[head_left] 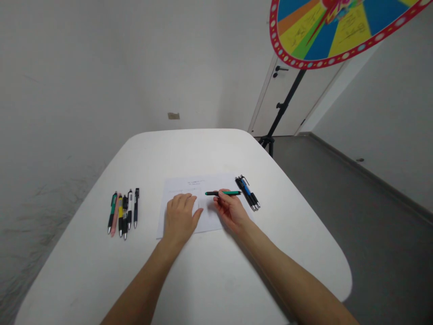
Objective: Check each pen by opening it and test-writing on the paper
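My left hand (181,215) lies over the left part of a white sheet of paper (216,180), fingers stretched out and thumb apart. Handwriting shows near the sheet's top, too small to read. Above the right part of the paper, my right hand (232,211) grips a green and black pen (232,193) between thumb and fingers. The pen is held roughly level, its black end toward the left. Just right of that hand, a few pens (248,192), black and blue, lie side by side at the paper's right edge.
On the table's left lies a row of several pens (121,214) in green, pink, yellow, white and black. The white table (189,151) has rounded corners. Beyond its right side, a colourful prize wheel (338,31) stands on a black tripod (286,106) before a door.
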A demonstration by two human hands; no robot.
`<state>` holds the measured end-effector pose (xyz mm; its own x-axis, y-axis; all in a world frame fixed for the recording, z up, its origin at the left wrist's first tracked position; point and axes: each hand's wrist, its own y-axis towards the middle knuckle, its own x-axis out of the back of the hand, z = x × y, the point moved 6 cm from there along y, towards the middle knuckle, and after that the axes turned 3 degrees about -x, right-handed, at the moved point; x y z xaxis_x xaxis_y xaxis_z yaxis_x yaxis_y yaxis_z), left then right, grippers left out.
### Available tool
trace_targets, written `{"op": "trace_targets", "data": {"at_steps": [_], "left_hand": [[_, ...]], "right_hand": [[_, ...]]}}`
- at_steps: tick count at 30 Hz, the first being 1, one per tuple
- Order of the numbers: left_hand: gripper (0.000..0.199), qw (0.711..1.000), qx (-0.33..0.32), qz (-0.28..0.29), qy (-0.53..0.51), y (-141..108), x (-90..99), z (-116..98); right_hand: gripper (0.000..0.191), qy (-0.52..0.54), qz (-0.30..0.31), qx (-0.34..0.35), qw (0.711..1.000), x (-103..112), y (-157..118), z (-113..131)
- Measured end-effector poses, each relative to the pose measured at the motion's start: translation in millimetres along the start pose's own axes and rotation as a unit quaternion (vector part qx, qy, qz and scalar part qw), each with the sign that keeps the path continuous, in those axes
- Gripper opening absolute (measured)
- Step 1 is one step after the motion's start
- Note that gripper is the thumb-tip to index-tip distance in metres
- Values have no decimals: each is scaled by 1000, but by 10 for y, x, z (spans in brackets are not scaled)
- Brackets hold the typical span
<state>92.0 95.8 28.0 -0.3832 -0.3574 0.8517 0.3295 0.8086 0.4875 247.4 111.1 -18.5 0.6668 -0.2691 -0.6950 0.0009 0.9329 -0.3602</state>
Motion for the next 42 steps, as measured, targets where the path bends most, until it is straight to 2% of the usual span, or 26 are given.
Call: {"op": "trace_targets", "data": {"at_steps": [4, 8, 16, 21, 27, 30, 42], "left_hand": [[15, 997, -23, 47, 57, 31, -90, -75], [6, 997, -27, 49, 61, 57, -123, -106], [4, 993, -72, 64, 63, 52, -242, -127], [12, 998, -29, 10, -64, 79, -104, -61], [11, 966, 58, -66, -243, 84, 135, 46], [11, 959, 64, -76, -267, 80, 165, 44], [12, 958, 35, -70, -274, 75, 210, 31]], "right_hand": [[33, 15, -3, 0, 1000, 7, 24, 13], [33, 29, -9, -3, 1000, 7, 16, 4], [34, 35, 4, -5, 999, -3, 24, 10], [32, 35, 0, -10, 999, -3, 15, 14], [32, 21, 37, -24, 999, -69, -28, -12], [31, 12, 53, -22, 998, -77, -38, -16], [33, -47, 93, -6, 995, -142, -98, -33]]}}
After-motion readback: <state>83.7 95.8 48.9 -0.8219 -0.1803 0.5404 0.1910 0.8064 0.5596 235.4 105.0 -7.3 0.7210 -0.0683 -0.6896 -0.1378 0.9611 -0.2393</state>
